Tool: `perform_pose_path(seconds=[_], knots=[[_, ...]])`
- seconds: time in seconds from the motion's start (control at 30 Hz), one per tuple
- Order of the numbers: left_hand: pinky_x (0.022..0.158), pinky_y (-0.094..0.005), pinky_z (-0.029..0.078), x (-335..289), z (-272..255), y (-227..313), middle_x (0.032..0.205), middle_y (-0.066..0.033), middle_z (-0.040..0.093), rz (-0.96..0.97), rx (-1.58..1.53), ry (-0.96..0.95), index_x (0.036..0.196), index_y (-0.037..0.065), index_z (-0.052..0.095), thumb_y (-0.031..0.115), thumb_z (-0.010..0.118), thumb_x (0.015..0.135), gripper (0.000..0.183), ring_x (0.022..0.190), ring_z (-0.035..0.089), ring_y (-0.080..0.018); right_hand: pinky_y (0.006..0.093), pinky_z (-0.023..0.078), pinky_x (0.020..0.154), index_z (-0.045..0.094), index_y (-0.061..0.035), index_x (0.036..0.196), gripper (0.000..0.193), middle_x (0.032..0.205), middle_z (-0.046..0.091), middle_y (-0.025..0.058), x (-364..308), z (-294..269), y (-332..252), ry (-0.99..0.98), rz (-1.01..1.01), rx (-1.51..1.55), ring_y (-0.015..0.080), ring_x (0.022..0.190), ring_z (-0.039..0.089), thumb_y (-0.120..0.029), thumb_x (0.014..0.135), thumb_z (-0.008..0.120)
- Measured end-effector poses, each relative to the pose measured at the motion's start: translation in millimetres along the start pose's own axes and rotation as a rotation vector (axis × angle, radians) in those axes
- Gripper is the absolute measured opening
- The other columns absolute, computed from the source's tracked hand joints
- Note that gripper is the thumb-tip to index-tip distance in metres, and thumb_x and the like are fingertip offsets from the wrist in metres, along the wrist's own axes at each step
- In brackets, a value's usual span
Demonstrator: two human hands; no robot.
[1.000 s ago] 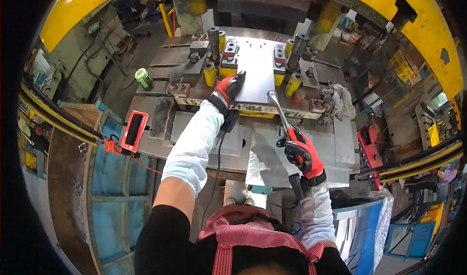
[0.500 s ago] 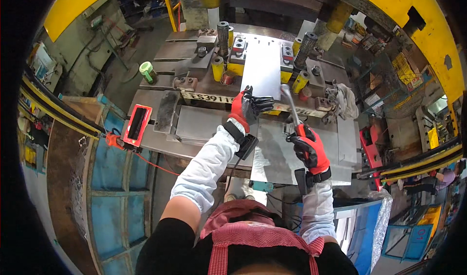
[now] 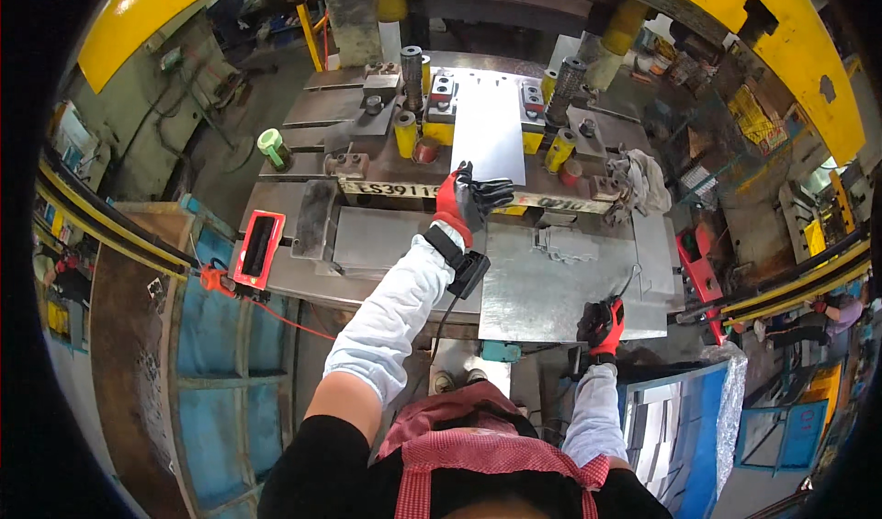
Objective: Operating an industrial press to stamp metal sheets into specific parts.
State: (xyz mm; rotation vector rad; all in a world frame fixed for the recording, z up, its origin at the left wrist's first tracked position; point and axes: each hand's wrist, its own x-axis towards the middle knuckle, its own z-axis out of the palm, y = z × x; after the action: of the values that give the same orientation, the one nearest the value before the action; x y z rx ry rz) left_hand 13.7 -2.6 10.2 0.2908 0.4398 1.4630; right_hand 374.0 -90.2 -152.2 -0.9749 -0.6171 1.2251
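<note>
My left hand [image 3: 471, 199], in a red and black glove, is open with its fingers stretched to the right. It is at the near end of a bright flat metal sheet [image 3: 490, 133] lying in the die; I cannot tell whether it touches it. My right hand [image 3: 602, 324], gloved alike, is closed low over the near edge of a grey metal plate [image 3: 570, 289]. From its fist a slim metal rod tool [image 3: 630, 280] points up and away over the plate; its grip is hidden in the glove.
Guide posts [image 3: 412, 78] and yellow cylinders [image 3: 405, 133] flank the sheet. A grey rag [image 3: 643, 184] lies right of the die. On the left are a green-topped container [image 3: 273, 144] and a red-framed box [image 3: 260, 250]. A blue bin [image 3: 684, 427] stands at my lower right.
My right hand has drawn back toward me and to the right with the rod tool, away from the bright sheet. My left hand has barely moved.
</note>
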Motion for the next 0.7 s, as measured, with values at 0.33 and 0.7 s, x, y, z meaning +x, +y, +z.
perform_pose_path(seconds=[0.33,0.7], knots=[[0.079,-0.0443,0.051,10,-15,1,0.106,-0.0325,0.053,0.012,-0.005,0.026,0.115,-0.010,0.041,0.045,0.041,0.088,0.061,0.086,0.060,-0.0402,0.0285,0.042,0.042,0.041,-0.0111,0.080,0.014,0.061,0.045,0.0017,-7,11,-11,-0.037,0.040,-0.152,0.0138,0.045,0.046,-0.020,0.085,0.051],[0.079,-0.0484,0.049,10,-11,1,0.102,-0.0317,0.055,0.035,0.014,0.095,0.117,-0.006,0.041,0.041,0.040,0.089,0.055,0.084,0.060,-0.0414,0.0329,0.046,0.039,0.040,-0.0110,0.085,0.017,0.064,0.054,0.0086,-6,7,-11,-0.038,0.064,-0.115,0.0192,0.044,0.052,-0.021,0.082,0.054]])
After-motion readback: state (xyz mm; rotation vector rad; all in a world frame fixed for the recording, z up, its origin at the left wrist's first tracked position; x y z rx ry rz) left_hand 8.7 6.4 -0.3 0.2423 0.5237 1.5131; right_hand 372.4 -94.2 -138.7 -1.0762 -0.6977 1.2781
